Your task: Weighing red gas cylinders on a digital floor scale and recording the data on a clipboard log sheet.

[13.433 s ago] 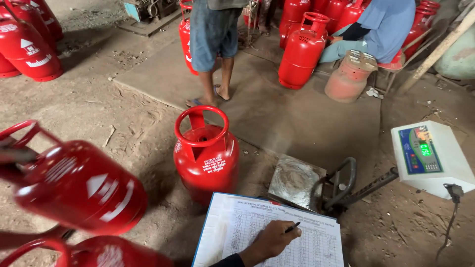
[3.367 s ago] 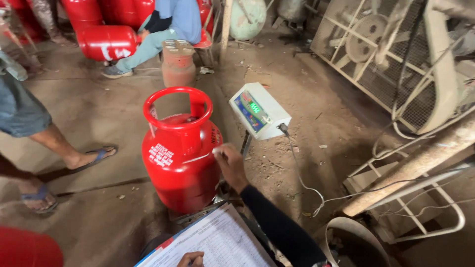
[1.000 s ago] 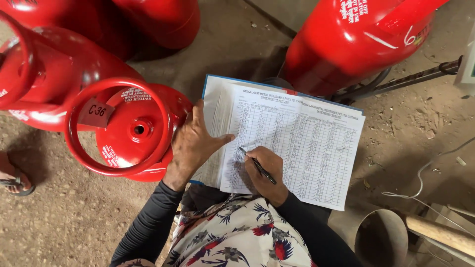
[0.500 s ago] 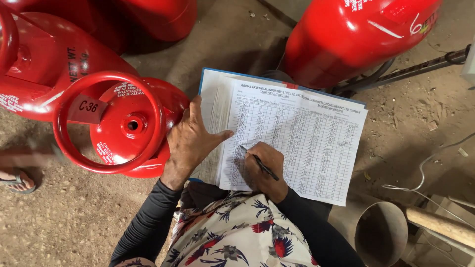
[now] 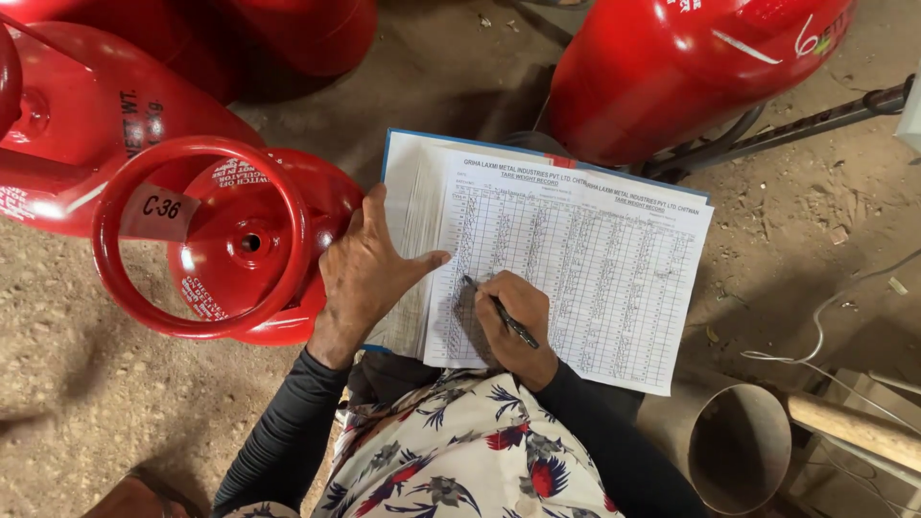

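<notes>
The right hand (image 5: 513, 331) pinches a light black pen (image 5: 499, 312) low near its tip, while the left hand (image 5: 369, 273) lies spread flat, pinning the thin, floppy record sheet (image 5: 595, 259).

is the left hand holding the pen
No, the pen is in the right hand, while the left hand lies flat on the record sheet.

Dusty, sunlit dirt floor (image 5: 86, 403)
</notes>
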